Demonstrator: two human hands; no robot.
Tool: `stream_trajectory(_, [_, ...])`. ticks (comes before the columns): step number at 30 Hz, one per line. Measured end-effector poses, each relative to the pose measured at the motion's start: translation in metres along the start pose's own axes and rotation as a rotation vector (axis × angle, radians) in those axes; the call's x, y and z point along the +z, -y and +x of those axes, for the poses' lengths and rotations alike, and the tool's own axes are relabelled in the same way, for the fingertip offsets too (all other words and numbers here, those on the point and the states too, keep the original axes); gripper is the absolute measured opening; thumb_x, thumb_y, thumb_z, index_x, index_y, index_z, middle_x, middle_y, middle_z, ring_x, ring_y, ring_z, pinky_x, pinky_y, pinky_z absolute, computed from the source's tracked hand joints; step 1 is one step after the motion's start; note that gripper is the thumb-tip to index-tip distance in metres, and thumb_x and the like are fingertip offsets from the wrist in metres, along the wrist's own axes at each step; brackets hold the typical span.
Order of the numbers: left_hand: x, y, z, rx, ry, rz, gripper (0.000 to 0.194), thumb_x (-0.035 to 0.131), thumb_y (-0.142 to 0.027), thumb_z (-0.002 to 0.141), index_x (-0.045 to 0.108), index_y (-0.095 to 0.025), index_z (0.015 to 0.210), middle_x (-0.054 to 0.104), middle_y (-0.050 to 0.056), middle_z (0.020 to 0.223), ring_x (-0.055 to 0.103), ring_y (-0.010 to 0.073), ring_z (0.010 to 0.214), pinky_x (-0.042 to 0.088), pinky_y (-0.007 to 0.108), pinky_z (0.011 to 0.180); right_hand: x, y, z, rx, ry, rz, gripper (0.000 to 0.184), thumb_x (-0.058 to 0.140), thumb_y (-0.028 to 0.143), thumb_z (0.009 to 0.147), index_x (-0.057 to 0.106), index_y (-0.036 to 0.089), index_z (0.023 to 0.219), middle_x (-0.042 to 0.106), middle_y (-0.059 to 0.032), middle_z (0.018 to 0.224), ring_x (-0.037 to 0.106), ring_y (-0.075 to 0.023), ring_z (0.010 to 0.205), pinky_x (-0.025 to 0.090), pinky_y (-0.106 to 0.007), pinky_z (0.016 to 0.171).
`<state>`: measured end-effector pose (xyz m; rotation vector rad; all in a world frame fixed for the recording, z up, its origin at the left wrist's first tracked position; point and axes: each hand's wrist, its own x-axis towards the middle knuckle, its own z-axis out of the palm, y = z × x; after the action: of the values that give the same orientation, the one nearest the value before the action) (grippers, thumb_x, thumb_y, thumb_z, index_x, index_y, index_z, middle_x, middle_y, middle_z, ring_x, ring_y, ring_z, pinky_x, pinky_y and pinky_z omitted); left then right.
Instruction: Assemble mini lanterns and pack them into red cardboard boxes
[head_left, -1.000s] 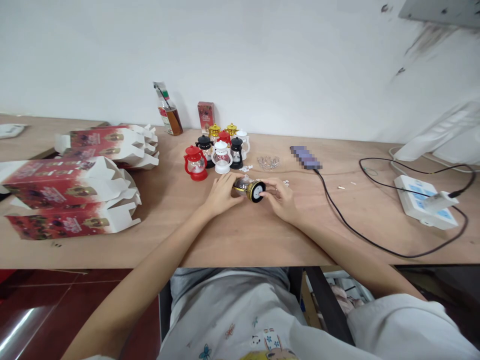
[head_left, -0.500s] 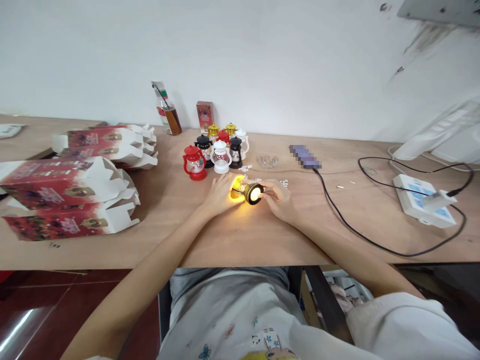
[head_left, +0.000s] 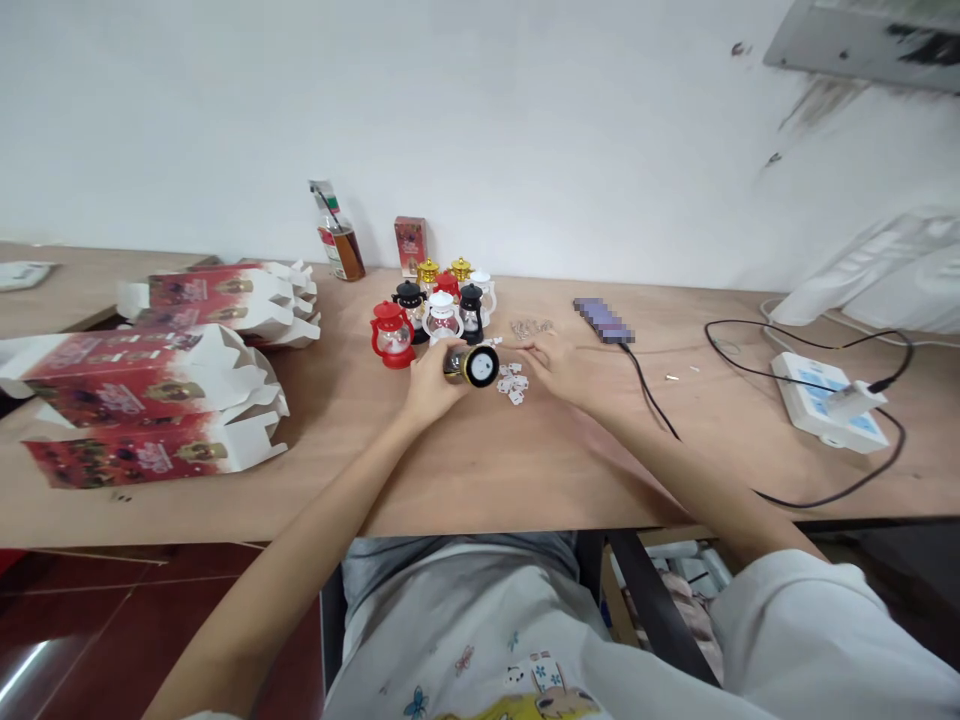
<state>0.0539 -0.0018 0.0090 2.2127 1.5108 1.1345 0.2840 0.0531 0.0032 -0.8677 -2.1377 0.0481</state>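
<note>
My left hand (head_left: 433, 385) is closed around a small lantern (head_left: 454, 366), tipped over so that its round base with a white disc (head_left: 482, 367) faces me. Its light is off. My right hand (head_left: 555, 368) reaches forward with fingers extended beside a heap of small metal screws (head_left: 531, 327); I see nothing held in it. Little white plastic pieces (head_left: 514, 383) lie between the two hands. Behind my left hand stand several more small lanterns, among them a red one (head_left: 392, 335), a white one (head_left: 441, 318) and a black one (head_left: 470, 312).
Folded red-and-white cartons (head_left: 150, 375) are stacked at the left. A bottle of brown liquid (head_left: 343, 250) and a small red box (head_left: 410, 245) stand near the wall. On the right lie a phone (head_left: 604, 322), its black cable (head_left: 651, 395) and a white power strip (head_left: 829, 400).
The lantern's yellow light has gone out. My right hand has left the lantern's base and moved forward to the screws. The lantern has shifted slightly left in my left hand.
</note>
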Motion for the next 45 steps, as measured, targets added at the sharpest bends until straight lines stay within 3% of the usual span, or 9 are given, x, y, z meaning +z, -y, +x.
stream_trajectory(5, [0.007,0.014,0.005,-0.100,-0.250,-0.348,0.051,0.075,-0.037,0.060,0.051,-0.018,0.101,0.065,0.005,0.101,0.061,0.0212,0.095,0.047,0.032,0.082,0.018,-0.037,0.040,0.085,0.272,-0.216,0.020,0.049,0.023,0.090,0.068,0.016,0.090,0.069,-0.0080,0.094,0.060,-0.0203,0.092,0.041,-0.032,0.083])
stream_trajectory(10, [0.012,0.019,0.005,-0.179,-0.277,-0.422,0.048,0.078,-0.034,0.057,0.053,-0.017,0.094,0.064,0.004,0.093,0.061,0.0218,0.091,0.048,0.033,0.082,0.028,-0.037,0.060,-0.030,0.494,-0.432,0.024,0.047,0.021,0.089,0.068,0.014,0.100,0.066,-0.0135,0.104,0.053,-0.0257,0.102,0.034,-0.036,0.087])
stream_trajectory(16, [0.012,0.019,0.006,-0.156,-0.285,-0.448,0.049,0.077,-0.034,0.059,0.053,-0.018,0.098,0.064,0.004,0.098,0.061,0.0222,0.096,0.047,0.035,0.085,0.032,-0.039,0.062,-0.027,0.536,-0.444,0.024,0.046,0.022,0.090,0.069,0.013,0.091,0.067,-0.0150,0.097,0.052,-0.0267,0.099,0.032,-0.038,0.087])
stream_trajectory(19, [0.011,0.018,0.005,-0.176,-0.295,-0.428,0.049,0.076,-0.035,0.061,0.050,-0.019,0.099,0.063,0.005,0.100,0.061,0.0224,0.098,0.047,0.034,0.085,0.034,-0.033,0.055,0.028,0.410,-0.351,0.023,0.046,0.022,0.090,0.067,0.012,0.092,0.067,-0.0140,0.097,0.055,-0.0247,0.097,0.035,-0.037,0.087])
stream_trajectory(23, [0.008,0.016,0.002,-0.152,-0.285,-0.378,0.042,0.066,-0.027,0.070,0.046,-0.019,0.107,0.060,0.006,0.106,0.058,0.0221,0.102,0.045,0.036,0.089,0.038,-0.003,0.034,0.326,-0.046,0.281,0.025,0.050,0.038,0.088,0.065,0.018,0.085,0.068,-0.0046,0.086,0.059,-0.0171,0.079,0.044,-0.031,0.076])
stream_trajectory(26, [0.008,0.015,0.001,-0.076,-0.292,-0.263,0.045,0.061,-0.019,0.070,0.045,-0.019,0.112,0.055,0.009,0.112,0.053,0.0234,0.109,0.042,0.039,0.095,0.037,0.032,0.015,0.497,-0.213,0.651,0.024,0.061,0.044,0.079,0.065,0.020,0.079,0.067,-0.0014,0.079,0.060,-0.0148,0.074,0.046,-0.029,0.072])
stream_trajectory(32, [0.010,0.014,0.000,0.044,-0.295,-0.072,0.049,0.069,-0.021,0.065,0.050,-0.018,0.110,0.051,0.008,0.107,0.052,0.0239,0.106,0.043,0.039,0.095,0.031,0.073,-0.005,0.607,-0.241,0.845,0.020,0.068,0.042,0.072,0.066,0.021,0.073,0.064,0.0003,0.071,0.056,-0.0127,0.066,0.043,-0.027,0.062])
stream_trajectory(38, [0.009,0.012,-0.002,0.075,-0.295,0.006,0.048,0.071,-0.028,0.068,0.049,-0.019,0.109,0.053,0.008,0.107,0.054,0.0237,0.103,0.045,0.036,0.089,0.038,0.074,-0.009,0.525,-0.218,0.744,0.019,0.064,0.040,0.076,0.063,0.021,0.073,0.063,-0.0012,0.079,0.058,-0.0150,0.075,0.044,-0.028,0.068])
stream_trajectory(45, [0.006,-0.001,-0.006,0.015,-0.269,0.216,0.051,0.072,-0.034,0.068,0.049,-0.020,0.112,0.059,0.009,0.114,0.054,0.0271,0.111,0.035,0.039,0.091,0.040,0.078,-0.013,0.440,-0.240,0.649,0.017,0.060,0.037,0.080,0.061,0.021,0.073,0.060,-0.0028,0.085,0.057,-0.0163,0.083,0.045,-0.029,0.073])
